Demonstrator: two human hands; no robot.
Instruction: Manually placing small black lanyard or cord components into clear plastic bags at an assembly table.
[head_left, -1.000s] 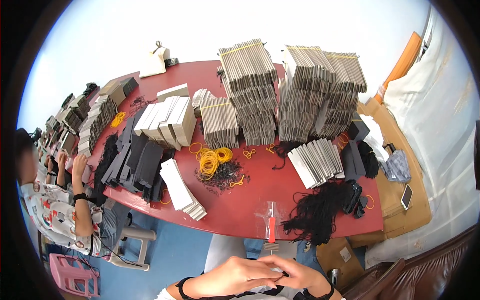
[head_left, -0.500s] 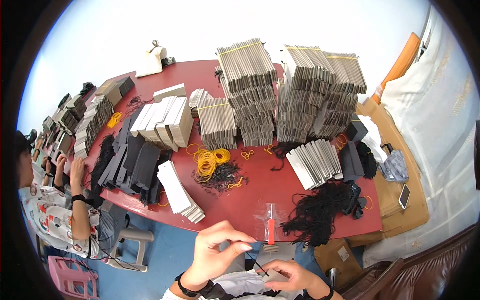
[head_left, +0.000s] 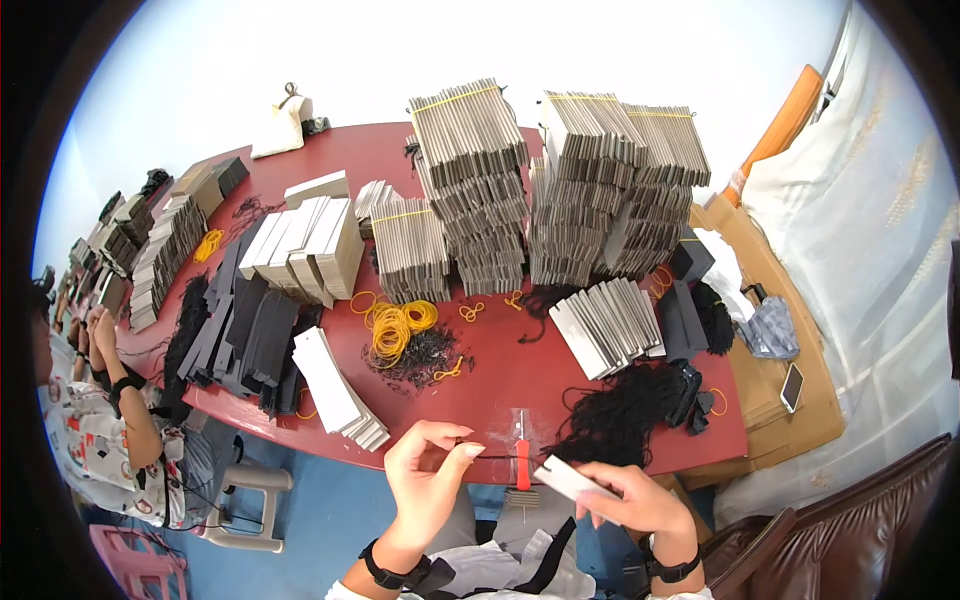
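My left hand (head_left: pixel 425 480) is closed, pinching the end of a black cord (head_left: pixel 505 457) between thumb and forefinger. In my right hand (head_left: pixel 645 503) lies a narrow pale grey cardboard piece (head_left: pixel 572 479), gripped between the fingers and thumb. The cord stretches nearly level from the pinch to the near end of this piece. Behind the cord, a red-handled tool (head_left: pixel 522 462) lies under clear tape at the table's front edge. To its right is a loose heap of black cords (head_left: pixel 615 415).
Bundled grey cardboard pieces (head_left: pixel 470 130) rise in tall stacks on the red table (head_left: pixel 480 380). Yellow rubber bands (head_left: pixel 395 330), a fan of pale pieces (head_left: pixel 608 325) and white strips (head_left: pixel 330 385) lie nearer. A person (head_left: pixel 120 420) works at the left. A brown leather chair (head_left: pixel 850 530) stands at right.
Both hands have risen and moved apart, the right one lifting the cardboard piece toward the table edge. The cord has gone from slanting to nearly level. The whole view has shifted slightly.
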